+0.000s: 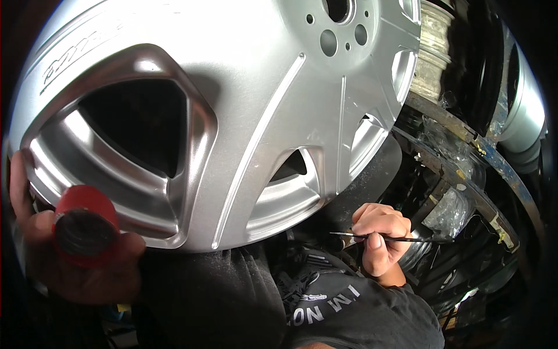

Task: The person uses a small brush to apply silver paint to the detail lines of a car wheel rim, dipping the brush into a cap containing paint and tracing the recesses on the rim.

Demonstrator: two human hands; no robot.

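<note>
A large silver alloy wheel rim (250, 52) fills the upper part of the view, tilted, its spokes and round bolt holes facing me. At the lower left my left hand (87, 273) is closed around a small red cup (87, 198) with a dark inside. One finger of that hand rests along the wheel's left edge. My right hand (381, 232), low and right of the wheel, pinches a thin dark paintbrush (427, 239). Its pale tip points left and stays apart from the wheel.
On the right stands a metal rack (500, 163) with worn blue paint and plastic wrapping (450, 212) about it. Another silver wheel (526, 110) is at the far right. My dark trousers (215, 296) lie below the wheel, with pale dust on them.
</note>
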